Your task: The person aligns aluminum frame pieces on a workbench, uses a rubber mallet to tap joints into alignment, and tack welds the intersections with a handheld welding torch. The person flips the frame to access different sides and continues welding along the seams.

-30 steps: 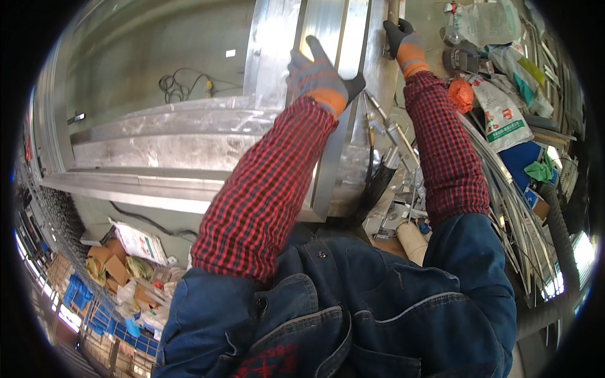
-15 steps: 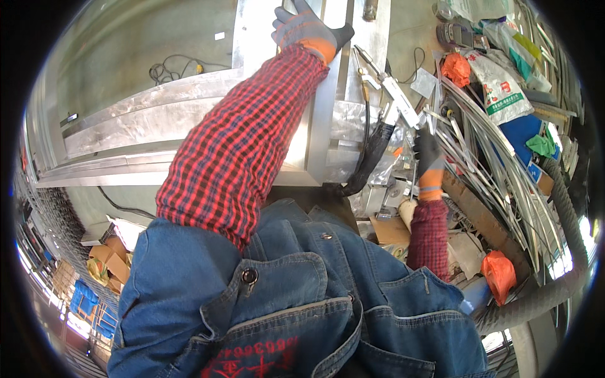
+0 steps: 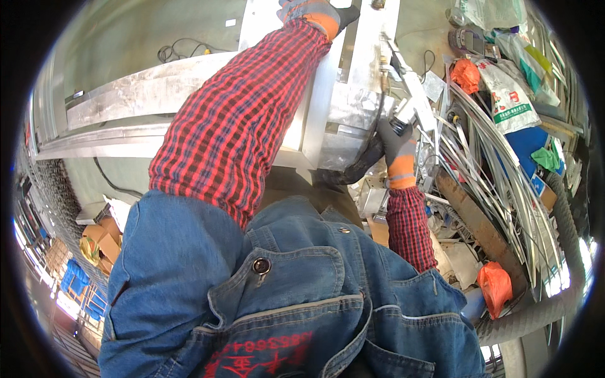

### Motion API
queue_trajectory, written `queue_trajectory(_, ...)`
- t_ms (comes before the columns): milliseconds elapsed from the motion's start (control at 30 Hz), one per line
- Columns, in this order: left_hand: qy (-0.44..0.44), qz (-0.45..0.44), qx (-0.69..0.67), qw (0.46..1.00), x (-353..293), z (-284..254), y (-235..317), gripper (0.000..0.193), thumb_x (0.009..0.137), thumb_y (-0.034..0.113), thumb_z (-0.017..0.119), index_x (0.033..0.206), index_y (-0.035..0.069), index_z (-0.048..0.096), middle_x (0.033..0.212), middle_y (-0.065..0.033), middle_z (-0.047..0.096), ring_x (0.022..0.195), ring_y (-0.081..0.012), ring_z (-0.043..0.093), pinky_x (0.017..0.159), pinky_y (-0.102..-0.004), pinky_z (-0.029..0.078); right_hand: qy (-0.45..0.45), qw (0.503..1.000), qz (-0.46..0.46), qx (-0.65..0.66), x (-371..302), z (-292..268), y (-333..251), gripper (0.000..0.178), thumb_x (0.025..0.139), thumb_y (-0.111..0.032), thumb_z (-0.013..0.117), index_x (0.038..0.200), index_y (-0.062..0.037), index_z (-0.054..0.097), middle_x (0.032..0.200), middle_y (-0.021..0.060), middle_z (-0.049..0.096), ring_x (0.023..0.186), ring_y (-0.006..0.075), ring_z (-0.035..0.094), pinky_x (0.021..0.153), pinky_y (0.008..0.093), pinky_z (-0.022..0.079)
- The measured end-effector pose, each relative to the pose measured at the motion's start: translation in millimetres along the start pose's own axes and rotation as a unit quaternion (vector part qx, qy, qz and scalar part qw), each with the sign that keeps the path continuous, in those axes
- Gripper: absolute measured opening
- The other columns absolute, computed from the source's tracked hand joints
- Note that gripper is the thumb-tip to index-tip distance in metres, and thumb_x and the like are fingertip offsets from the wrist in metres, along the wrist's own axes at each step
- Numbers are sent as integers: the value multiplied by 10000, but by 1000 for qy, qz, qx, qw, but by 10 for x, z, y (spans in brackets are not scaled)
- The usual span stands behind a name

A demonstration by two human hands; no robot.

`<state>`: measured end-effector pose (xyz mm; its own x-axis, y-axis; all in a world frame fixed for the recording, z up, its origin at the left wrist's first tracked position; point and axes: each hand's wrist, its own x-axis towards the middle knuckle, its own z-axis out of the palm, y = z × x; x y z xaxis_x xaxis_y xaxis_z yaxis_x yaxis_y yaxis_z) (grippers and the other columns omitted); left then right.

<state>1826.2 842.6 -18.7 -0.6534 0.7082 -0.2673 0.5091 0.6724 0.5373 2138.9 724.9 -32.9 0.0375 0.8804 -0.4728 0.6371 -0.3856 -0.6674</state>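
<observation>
My left hand [image 3: 315, 14], in a grey and orange glove, lies on a silver metal frame [image 3: 313, 135], thumb stretched out to the right; the picture's upper edge cuts off part of its fingers. To the right, my right hand [image 3: 397, 146], gloved alike, is closed at the rear end of what looks like a welding torch [image 3: 403, 112], where a black-sleeved hose [image 3: 360, 165] joins it. The hose curves off to the left, beside the frame's corner. A long whitish metal tool or bar [image 3: 413, 79] lies just beyond this hand.
Thin metal strips [image 3: 498, 164] are heaped on the right, near a rusty beam [image 3: 476, 205]. Plastic bags, among them a white printed one [image 3: 509, 104] and an orange one [image 3: 495, 288], lie around them. A thick grey hose [image 3: 535, 312] bends along the right side. Cardboard [image 3: 101, 242] sits lower left.
My right hand has moved left and closed at the torch's hose end, leaving the whitish metal piece it was beside. My left hand stays on the frame; the view has shifted slightly.
</observation>
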Motion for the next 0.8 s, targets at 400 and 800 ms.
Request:
queue_trajectory(400, 18, 26, 27, 999, 139, 260, -143, 1394, 778, 659, 919, 1779, -6, 213, 1724, -374, 372, 1613, -519, 374, 1334, -522, 358, -42, 952, -120, 277, -526, -694, 863, 557, 1194, -441, 543, 1480, 36, 564, 1117, 134, 729, 988, 200, 717, 843, 342, 593)
queue_trajectory(800, 30, 41, 23, 998, 61, 155, -90, 1398, 784, 663, 918, 1763, -53, 224, 1735, -359, 408, 1610, -483, 428, 1342, -483, 366, -1, 764, -152, 628, -853, -3292, 1481, 648, 1137, -420, 596, 1610, 13, 504, 1540, 263, 626, 1411, 415, 629, 1244, 602, 466)
